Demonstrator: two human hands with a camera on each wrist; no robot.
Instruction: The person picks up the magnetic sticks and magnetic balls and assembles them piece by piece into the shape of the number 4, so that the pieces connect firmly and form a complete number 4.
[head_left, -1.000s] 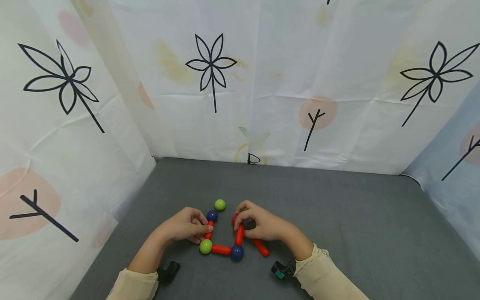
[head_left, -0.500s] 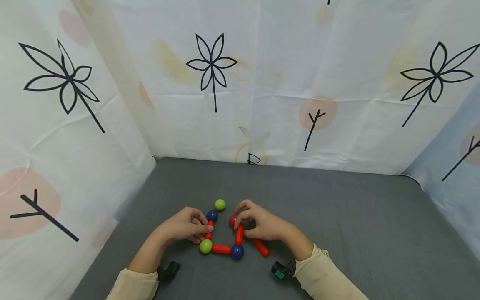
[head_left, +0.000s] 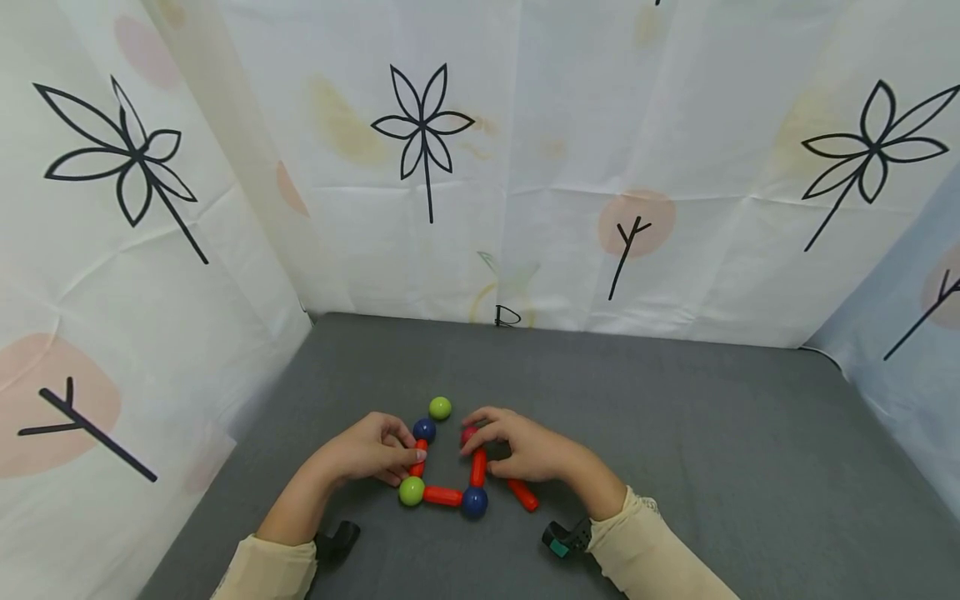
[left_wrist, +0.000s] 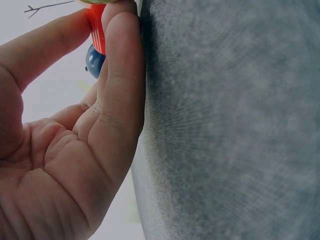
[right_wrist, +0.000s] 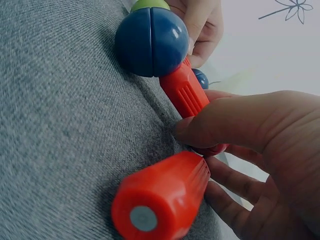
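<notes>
In the head view, red magnetic rods and balls form a three-sided frame on the table. My left hand (head_left: 367, 450) pinches the left red rod (head_left: 417, 471), between a green ball (head_left: 412, 492) and a blue ball (head_left: 424, 430). A bottom rod (head_left: 443, 497) joins the green ball to another blue ball (head_left: 474, 502). My right hand (head_left: 525, 446) holds the right red rod (head_left: 478, 471) near its far end, its fingers over a red ball (head_left: 468, 436) they partly hide. In the right wrist view the thumb lies against that rod, close to a loose red rod (right_wrist: 160, 197).
A second green ball (head_left: 440, 408) lies loose beyond the frame. The grey tabletop (head_left: 675, 433) runs back to a white printed curtain (head_left: 555, 167), which also stands at both sides. Each wrist wears a black device (head_left: 566, 539).
My right fingers have opened a little and shifted left over the red ball, which has moved slightly. The left hand and the rest of the frame stay put.
</notes>
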